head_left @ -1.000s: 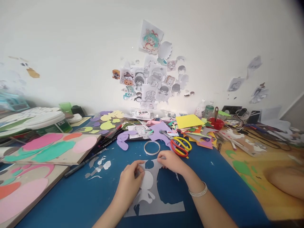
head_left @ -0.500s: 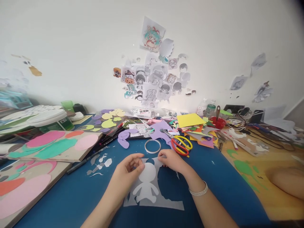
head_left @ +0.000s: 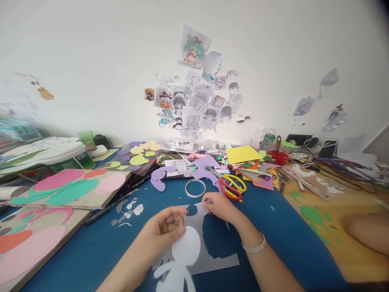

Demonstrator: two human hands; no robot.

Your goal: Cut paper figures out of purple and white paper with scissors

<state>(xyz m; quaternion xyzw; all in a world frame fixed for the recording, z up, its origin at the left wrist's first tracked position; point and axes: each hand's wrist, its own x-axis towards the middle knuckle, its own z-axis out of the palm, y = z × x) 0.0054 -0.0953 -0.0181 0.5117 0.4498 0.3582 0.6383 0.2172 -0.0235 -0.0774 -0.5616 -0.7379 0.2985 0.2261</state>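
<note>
A white paper doll cutout (head_left: 186, 246) hangs from my left hand (head_left: 165, 229), whose thumb and fingers pinch the left edge of its round head. The doll is tilted and its lower end runs out of the bottom of the picture. Behind it lies a greyish, see-through sheet (head_left: 212, 261) with large pieces cut away, flat on the blue mat (head_left: 264, 259). My right hand (head_left: 220, 207), closed, pinches the sheet's upper edge. Just beyond both hands are a silver ring-shaped roll (head_left: 195, 196) and scissors with red and yellow handles (head_left: 232, 187).
Purple paper pieces (head_left: 158, 180) lie beyond my left hand, and grey scraps (head_left: 129, 211) to its left. A stack of coloured paper (head_left: 244, 155) sits at the back right. Boards with coloured shapes (head_left: 91, 198) fill the left side. Another person's arm (head_left: 369, 227) rests at the right.
My left hand has lifted the doll cutout off the sheet and brought it down toward me. The right hand has stayed at the sheet's upper edge.
</note>
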